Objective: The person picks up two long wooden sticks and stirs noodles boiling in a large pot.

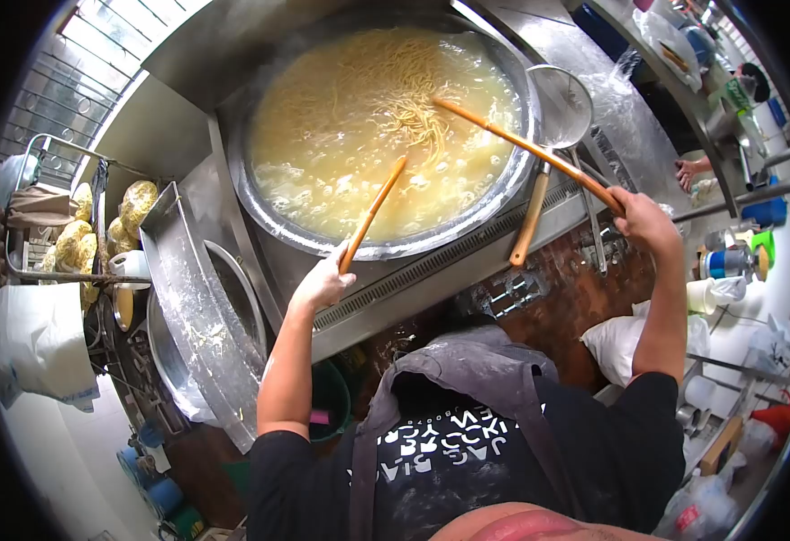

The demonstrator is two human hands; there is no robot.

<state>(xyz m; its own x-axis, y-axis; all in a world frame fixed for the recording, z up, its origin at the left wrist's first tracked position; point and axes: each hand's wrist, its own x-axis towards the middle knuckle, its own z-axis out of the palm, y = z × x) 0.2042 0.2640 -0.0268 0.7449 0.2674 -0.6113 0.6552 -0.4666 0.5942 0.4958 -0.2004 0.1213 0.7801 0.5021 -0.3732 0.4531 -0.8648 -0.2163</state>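
A big round wok point(372, 245) holds bubbling, yellowish liquid with a mass of noodles point(417, 122) toward its far side. My left hand point(323, 281), dusted white, is closed around a wooden stick point(377, 209) that slants over the near rim, its tip at the liquid. In my right hand point(644, 219) is a second, longer wooden stick point(525, 144). It crosses the right rim and its far end touches the noodles. Close to the right hand, a wire strainer point(564, 104) rests by the rim, with a wooden handle point(530, 212) hanging over the stove edge.
A floury metal tray point(201, 316) stands at the left, beside a large metal basin point(232, 270). Bags of noodles point(138, 206) sit on a rack behind it. Another person's hand point(688, 173) shows at the right. A white sack point(613, 347) lies below my right arm.
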